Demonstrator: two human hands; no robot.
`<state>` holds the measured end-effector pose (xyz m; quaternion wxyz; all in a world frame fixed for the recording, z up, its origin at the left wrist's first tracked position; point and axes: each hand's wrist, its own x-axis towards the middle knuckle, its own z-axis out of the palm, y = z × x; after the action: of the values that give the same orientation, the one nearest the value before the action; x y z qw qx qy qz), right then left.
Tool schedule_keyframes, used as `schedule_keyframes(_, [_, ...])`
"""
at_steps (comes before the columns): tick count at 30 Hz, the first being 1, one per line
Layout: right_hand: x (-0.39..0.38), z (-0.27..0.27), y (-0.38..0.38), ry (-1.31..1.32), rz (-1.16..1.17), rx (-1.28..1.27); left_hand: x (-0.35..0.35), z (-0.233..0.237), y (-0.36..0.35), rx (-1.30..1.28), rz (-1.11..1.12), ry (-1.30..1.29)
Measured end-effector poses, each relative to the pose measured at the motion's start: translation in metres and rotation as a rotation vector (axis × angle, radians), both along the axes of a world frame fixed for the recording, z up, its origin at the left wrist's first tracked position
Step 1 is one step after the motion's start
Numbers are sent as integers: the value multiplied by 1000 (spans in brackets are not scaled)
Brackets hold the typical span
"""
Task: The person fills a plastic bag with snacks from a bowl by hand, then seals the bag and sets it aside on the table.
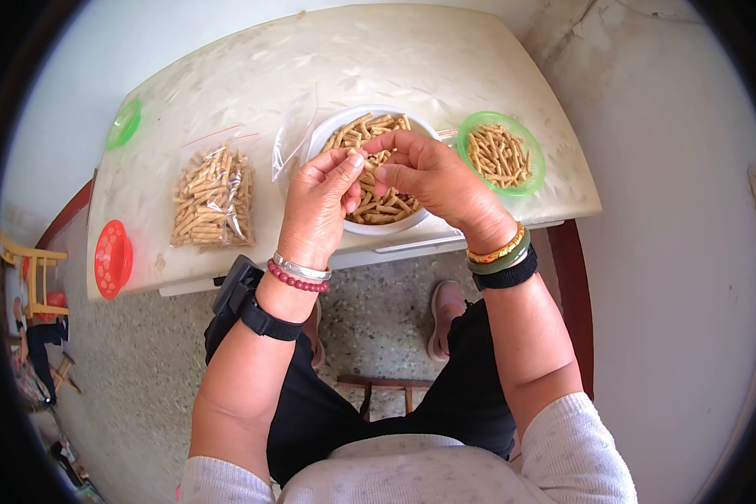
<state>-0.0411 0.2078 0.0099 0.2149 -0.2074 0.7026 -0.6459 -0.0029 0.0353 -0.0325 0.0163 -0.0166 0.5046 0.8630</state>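
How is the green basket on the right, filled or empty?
Partly filled: tan sticks lie inside the green basket, its rim bare around them.

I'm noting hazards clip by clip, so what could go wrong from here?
The red basket sits right at the edge of the table, so a bump could knock it off. The right hand is close to the green basket of sticks; a sideways swing might tip it. Anything held between the left hand and right hand is small and mostly hidden, so it may slip into the white bowl below.
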Motion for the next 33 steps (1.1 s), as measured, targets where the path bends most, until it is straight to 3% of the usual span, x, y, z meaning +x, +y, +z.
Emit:
schedule_keyframes(5, [1,0,1,67,-210,-41,0,-1,-3,-53,-86,-44])
schedule_keyframes(11, [0,-1,1,-14,-110,-84,5,5,3,-174,-215,-60])
schedule_keyframes(16, [0,3,2,-27,-187,-106,6,12,3,-216,-204,-79])
schedule_keyframes(21, [-3,0,8,101,-230,25,4,4,-3,-74,-178,-90])
schedule_keyframes(26, [-3,6,11,82,-62,273,2,-1,-4,-16,-162,-47])
schedule_keyframes(30, [-1,4,8,96,42,306,2,-3,-5,53,-179,-9])
schedule_keyframes(33, [-4,-8,6,114,-67,207,4,0,-2,25,-146,-17])
